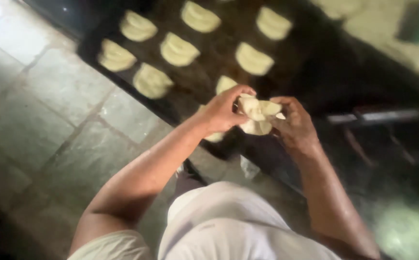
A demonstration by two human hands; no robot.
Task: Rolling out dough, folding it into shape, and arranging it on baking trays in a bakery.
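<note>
While both hands pinch the folded dough piece (256, 114), left hand (223, 111) and right hand (293, 123) share the grip. Squeezing harder could tear it, I judge, or drop it onto the dark tray (209, 48).

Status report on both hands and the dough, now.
Left hand and right hand both gripping one dough piece. Held above dark tray of shaped pieces. Nothing blocking.

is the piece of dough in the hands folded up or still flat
Folded. The dough piece is bunched in overlapping flaps between the left hand and right hand, above the dark tray.
</note>
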